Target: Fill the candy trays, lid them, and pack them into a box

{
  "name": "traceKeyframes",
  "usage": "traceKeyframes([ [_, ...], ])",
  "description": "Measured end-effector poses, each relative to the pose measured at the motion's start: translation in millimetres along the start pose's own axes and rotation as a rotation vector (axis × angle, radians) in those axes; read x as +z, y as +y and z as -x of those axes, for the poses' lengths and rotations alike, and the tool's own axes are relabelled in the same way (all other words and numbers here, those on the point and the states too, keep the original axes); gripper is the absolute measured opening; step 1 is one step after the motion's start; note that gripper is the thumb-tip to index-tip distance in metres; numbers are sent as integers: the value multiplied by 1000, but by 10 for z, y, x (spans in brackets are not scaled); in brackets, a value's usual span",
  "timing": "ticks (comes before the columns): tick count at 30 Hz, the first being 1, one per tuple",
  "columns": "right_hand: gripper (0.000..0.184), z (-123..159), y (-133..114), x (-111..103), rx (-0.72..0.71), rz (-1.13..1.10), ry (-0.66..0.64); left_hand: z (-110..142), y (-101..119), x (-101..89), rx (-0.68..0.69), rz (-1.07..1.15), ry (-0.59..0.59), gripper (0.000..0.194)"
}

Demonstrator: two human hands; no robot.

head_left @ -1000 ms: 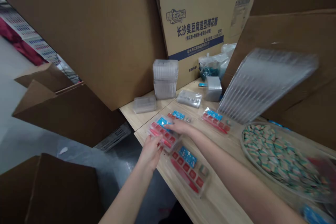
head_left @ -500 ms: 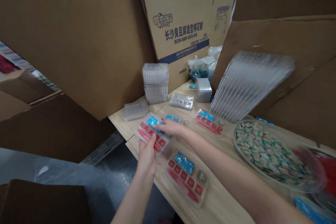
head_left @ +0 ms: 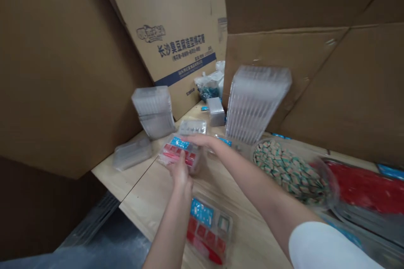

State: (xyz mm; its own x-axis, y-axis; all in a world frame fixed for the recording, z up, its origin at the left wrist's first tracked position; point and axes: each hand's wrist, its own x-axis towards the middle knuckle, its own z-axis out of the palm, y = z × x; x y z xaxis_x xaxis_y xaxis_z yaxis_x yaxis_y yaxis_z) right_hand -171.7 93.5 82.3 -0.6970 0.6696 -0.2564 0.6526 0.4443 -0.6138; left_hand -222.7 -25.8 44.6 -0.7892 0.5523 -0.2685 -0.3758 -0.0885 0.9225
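My left hand (head_left: 181, 173) grips the near edge of a clear plastic tray (head_left: 167, 160), thumb on top. Inside that tray are red square pieces (head_left: 172, 148), a long pinkish-red piece (head_left: 170, 155) and a blue printed packet (head_left: 179, 142). My right hand (head_left: 202, 140) is closed at the tray's far right edge, fingertips by the blue packet; its lower fingers are hidden. A second filled tray (head_left: 227, 243) lies nearer me, beside my left forearm. Behind my right arm, another blue packet (head_left: 224, 140) shows, mostly covered.
Stacked clear trays stand at left (head_left: 154, 113) and right (head_left: 255, 101), with low trays (head_left: 132, 154) near the table's left edge. A basin of striped wrapped pieces (head_left: 288, 172) and a container of red pieces (head_left: 366, 185) sit right. Tall cartons (head_left: 186, 54) wall the back.
The view has swung right. Both hands have moved the held tray farther onto the table, toward the flat clear tray at the back, away from the other filled tray.
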Motion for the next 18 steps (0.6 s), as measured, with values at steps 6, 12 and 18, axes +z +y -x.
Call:
traceKeyframes([
  [6, 37, 331, 621, -66, 192, 146, 166, 435, 170, -572, 108, -245, 71, 68],
  [12, 64, 1005, 852, 389, 282, 268, 332, 953, -76, -1467, 798, -1046, -547, 54],
  [18, 60, 1569, 641, 931, 331, 315, 476, 1210, -468, -1927, 1190, -1380, -928, 79],
])
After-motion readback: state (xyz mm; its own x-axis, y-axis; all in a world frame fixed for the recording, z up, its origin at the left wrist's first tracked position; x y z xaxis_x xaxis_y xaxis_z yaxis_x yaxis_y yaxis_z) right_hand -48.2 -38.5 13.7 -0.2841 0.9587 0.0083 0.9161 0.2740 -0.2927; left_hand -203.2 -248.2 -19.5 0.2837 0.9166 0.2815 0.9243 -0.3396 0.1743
